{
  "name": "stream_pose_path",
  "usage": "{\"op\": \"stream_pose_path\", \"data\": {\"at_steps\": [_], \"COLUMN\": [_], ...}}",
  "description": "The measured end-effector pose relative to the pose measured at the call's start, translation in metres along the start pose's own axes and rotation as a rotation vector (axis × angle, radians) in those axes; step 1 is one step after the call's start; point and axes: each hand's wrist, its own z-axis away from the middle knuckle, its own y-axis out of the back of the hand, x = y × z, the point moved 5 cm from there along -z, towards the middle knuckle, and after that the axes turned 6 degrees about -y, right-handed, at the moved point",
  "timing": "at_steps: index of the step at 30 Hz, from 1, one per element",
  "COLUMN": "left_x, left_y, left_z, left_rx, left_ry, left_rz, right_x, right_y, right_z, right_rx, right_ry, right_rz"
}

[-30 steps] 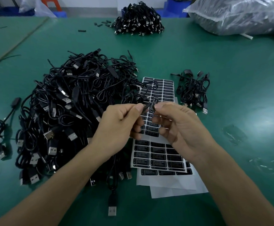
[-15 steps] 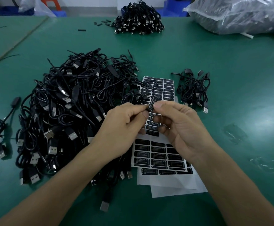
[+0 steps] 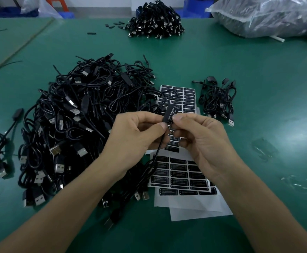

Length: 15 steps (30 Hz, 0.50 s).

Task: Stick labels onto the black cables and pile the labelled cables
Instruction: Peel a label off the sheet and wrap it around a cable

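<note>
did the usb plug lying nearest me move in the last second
Yes: the USB plug slid left, farther from the white backing paper.

The worktop (image 3: 258, 70) is plain dark green, the heaped cables (image 3: 87, 114) black with silvery plug ends (image 3: 55, 150), the labels (image 3: 179, 181) black with white lettering in a grid on white backing sheets (image 3: 194, 209).

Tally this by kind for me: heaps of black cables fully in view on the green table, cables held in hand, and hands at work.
Cable heaps: 3 (large heap, small heap, far heap)
Held cable: 1
Hands: 2 (left hand, right hand)
Total: 6
</note>
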Motion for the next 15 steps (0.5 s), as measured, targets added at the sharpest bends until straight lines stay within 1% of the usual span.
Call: {"op": "stream_pose_path", "data": {"at_steps": [3, 5, 15], "left_x": [-0.0015, -0.0015, 0.0013], "left_y": [0.0033, 0.0034, -0.0007], "left_z": [0.0001, 0.0007, 0.0022], "left_rx": [0.051, 0.056, -0.033], "left_ry": [0.011, 0.011, 0.023], "left_rz": [-0.013, -0.021, -0.010], "right_x": [-0.0031, -0.0036, -0.0006], "right_y": [0.0010, 0.0007, 0.0005], "right_z": [0.0009, 0.0012, -0.0011], "right_rx": [-0.002, -0.008, 0.014], "right_ry": [0.045, 0.058, 0.087], "right_rz": [-0.017, -0.007, 0.043]}}
